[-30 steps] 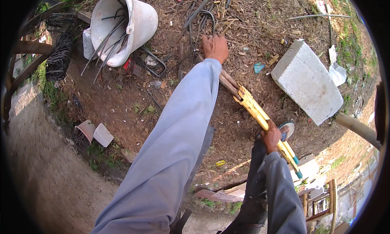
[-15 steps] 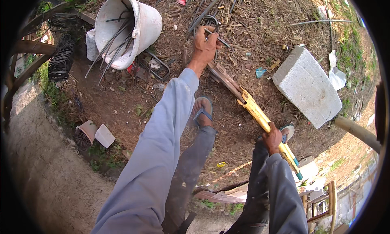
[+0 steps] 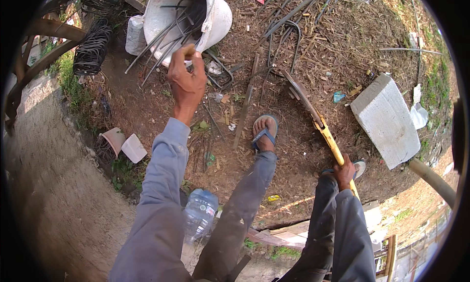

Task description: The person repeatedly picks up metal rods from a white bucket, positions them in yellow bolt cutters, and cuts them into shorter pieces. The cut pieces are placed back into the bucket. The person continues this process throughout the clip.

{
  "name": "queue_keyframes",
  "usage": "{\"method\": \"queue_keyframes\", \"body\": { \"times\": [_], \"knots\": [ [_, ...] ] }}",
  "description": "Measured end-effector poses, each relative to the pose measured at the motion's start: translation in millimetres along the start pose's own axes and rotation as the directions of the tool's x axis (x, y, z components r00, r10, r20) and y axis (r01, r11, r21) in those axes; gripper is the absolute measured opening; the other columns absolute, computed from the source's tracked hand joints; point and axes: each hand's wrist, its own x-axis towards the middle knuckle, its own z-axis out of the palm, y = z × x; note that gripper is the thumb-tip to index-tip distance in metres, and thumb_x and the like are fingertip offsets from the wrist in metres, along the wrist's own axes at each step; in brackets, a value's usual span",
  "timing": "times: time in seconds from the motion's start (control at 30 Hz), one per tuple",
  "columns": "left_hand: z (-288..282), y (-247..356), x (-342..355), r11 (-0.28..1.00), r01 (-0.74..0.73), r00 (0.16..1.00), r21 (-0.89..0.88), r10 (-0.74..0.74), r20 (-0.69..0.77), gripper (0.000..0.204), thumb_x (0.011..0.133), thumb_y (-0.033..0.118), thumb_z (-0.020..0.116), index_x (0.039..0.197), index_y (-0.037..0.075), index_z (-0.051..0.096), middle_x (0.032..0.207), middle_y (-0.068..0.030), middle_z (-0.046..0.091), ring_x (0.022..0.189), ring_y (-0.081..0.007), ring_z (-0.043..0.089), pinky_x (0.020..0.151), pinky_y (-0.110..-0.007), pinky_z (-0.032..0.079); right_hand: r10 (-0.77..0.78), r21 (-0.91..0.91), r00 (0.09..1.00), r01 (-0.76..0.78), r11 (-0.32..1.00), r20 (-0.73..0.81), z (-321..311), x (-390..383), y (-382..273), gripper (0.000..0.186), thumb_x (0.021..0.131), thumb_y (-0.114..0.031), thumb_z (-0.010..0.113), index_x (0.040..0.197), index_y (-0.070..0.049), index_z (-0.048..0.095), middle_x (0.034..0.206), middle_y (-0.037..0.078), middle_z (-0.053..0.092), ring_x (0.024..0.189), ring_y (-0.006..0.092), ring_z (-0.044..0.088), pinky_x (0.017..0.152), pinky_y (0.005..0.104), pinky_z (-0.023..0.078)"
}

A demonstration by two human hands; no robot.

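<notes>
The yellow-handled tool [image 3: 332, 146] was gripped in the closed right hand [image 3: 345, 173], left of the pale block [image 3: 387, 120]. The left hand [image 3: 187, 83] was held half-curled near the white bucket [image 3: 219, 22]; whether anything was pinched could not be told.

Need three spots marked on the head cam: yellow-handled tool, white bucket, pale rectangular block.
Yellow-handled tool [image 3: 332, 145]: head view, on the yellow handle section.
White bucket [image 3: 220, 20]: head view, on its outer wall.
Pale rectangular block [image 3: 389, 123]: head view, on its broad upper face.
</notes>
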Motion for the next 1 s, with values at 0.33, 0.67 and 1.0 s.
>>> {"method": "queue_keyframes", "body": {
  "times": [0.33,0.67,1.0],
  "knots": [
    [155.8,-55.5,-106.3,0.967,0.253,0.890,0.017,-0.239,0.389,0.026,0.091,0.014,0.056,0.114,0.003,0.061,0.110,-0.0201,0.060,0.101,-0.0418,0.059,0.086,-0.048,0.049,-0.083,-0.037,0.992,0.080,0.996,-0.096,-5.6,42.1,3.9,0.021,0.074,-0.019,0.069,0.086,-0.005,0.059,0.078,0.022,0.066,0.077,0.0461,0.063,0.067,0.0535,0.049],
    [93.9,-34.6,-258.1,0.698,0.715,0.650,-0.037,-0.646,0.400,0.019,0.091,0.020,0.061,0.098,0.002,0.062,0.082,-0.0170,0.066,0.077,-0.0374,0.064,0.069,-0.043,0.049,-0.107,-0.046,0.991,0.104,0.994,-0.078,-4.1,19.6,7.4,0.020,0.081,-0.019,0.066,0.088,-0.001,0.059,0.080,0.027,0.063,0.078,0.0481,0.060,0.068,0.0538,0.046],
    [89.3,-189.4,-275.7,0.748,0.625,0.740,0.224,-0.659,0.134,0.018,0.085,0.014,0.068,0.090,0.000,0.057,0.084,-0.0219,0.062,0.080,-0.0402,0.061,0.073,-0.048,0.045,-0.128,-0.014,0.986,0.127,0.992,-0.103,-2.1,24.8,11.6,0.019,0.080,-0.019,0.068,0.088,-0.002,0.062,0.077,0.025,0.064,0.073,0.0455,0.063,0.066,0.0530,0.047]
  ]
}}
